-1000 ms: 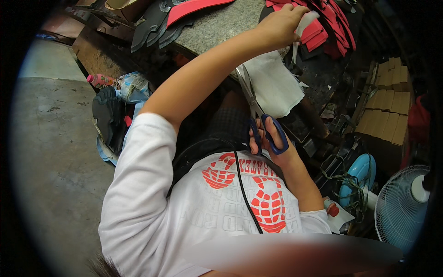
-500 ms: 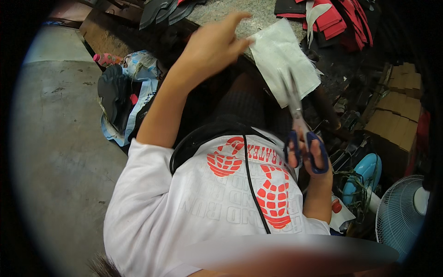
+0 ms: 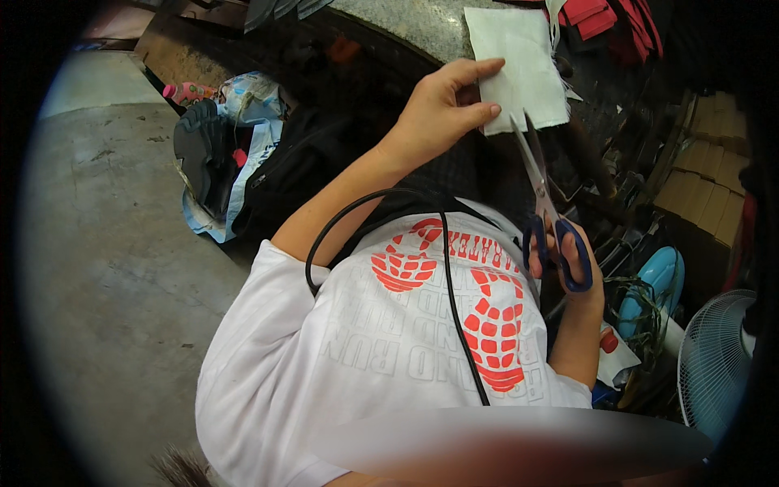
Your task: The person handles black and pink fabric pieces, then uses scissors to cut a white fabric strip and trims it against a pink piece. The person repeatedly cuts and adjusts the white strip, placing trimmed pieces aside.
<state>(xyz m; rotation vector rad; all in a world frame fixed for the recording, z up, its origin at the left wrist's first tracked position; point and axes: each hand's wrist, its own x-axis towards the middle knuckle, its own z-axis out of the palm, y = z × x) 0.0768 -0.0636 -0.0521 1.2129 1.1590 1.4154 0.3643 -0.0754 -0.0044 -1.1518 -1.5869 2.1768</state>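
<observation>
My left hand (image 3: 442,109) grips a white, woven-looking piece of cloth (image 3: 531,61) by its left edge, with forefinger and thumb lying over the near face. The cloth hangs roughly flat by the worktop's edge. Through the dark blue handles of a pair of scissors (image 3: 541,180) go the fingers of my right hand (image 3: 578,256). The blades are parted a little and point up, their tips at the cloth's lower edge. Whether the blades have entered the cloth, I cannot tell.
A speckled stone worktop (image 3: 398,24) lies at the top, with red and black cut pieces (image 3: 591,16) at its right. To the left are dark shoe soles (image 3: 199,154) in a bag and a pink bottle (image 3: 191,92). Cardboard (image 3: 702,178) and a fan (image 3: 714,357) stand at right.
My left hand has come right and down and taken hold of the cloth's left edge. The cloth has turned more upright and moved up; the scissors have shifted slightly right and down.
</observation>
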